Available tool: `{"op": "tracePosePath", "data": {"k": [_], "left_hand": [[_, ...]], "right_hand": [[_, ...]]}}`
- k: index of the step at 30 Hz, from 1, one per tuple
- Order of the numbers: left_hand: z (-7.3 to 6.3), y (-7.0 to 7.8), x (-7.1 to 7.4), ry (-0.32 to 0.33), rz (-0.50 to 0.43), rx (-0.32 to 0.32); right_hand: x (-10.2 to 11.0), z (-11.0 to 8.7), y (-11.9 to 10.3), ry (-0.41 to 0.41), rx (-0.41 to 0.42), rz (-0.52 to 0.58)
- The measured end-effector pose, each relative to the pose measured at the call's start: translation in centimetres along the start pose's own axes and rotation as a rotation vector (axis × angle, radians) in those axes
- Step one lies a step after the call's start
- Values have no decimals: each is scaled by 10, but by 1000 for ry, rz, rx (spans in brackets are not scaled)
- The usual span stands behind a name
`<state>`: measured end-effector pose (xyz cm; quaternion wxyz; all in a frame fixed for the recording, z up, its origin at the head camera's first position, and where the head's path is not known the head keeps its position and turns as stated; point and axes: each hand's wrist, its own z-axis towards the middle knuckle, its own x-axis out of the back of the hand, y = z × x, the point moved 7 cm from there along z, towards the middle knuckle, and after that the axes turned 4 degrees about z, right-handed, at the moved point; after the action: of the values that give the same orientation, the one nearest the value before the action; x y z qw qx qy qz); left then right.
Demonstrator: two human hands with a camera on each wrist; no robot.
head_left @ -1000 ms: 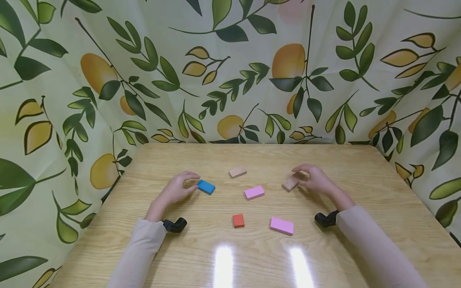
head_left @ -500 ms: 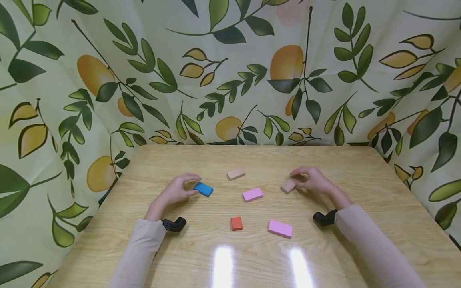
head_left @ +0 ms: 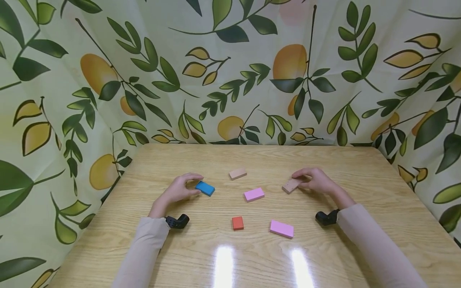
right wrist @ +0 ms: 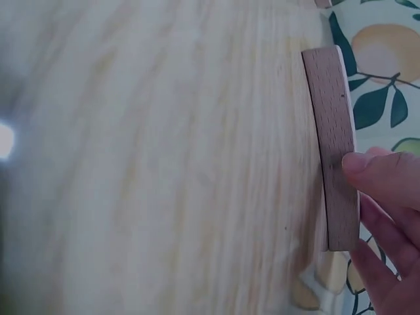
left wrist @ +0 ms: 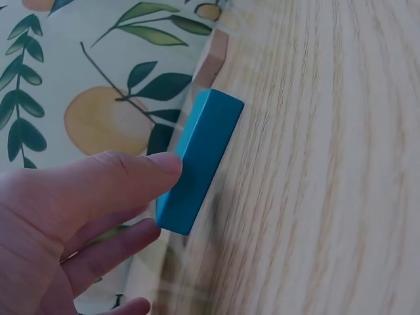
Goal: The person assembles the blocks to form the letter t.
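Nearest, lower centre of the head view: pink block (head_left: 282,229) on the desk (head_left: 194,256), red block (head_left: 237,223) apart to its left. Mid-frame: second pink block (head_left: 254,195). Left of centre, left hand (head_left: 178,189) pinching a blue block (head_left: 205,188), thumb against fingers. Right of centre, right hand (head_left: 317,181) gripping a brown wooden block (head_left: 291,185) by one end. Farther, centre: pale wooden block (head_left: 238,173), untouched. Beyond, upper frame: cloth (head_left: 155,24) printed with leaves and fruit.
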<state>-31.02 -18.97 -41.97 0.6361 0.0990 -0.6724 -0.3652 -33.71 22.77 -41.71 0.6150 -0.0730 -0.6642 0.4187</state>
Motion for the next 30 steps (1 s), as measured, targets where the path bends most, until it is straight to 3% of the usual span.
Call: {"op": "tracePosePath", "data": {"k": [6,14,30], "left_hand": [[1,-4,0,-16,-18,24],[3,-2,-1,-14,-29,2],[2,-3,-3,-13,-75,27]], "right_hand": [[1,1,7,-7,-12,74],[1,1,12,-3,-39,56],[1,-3,7,-18,-70,34]]}}
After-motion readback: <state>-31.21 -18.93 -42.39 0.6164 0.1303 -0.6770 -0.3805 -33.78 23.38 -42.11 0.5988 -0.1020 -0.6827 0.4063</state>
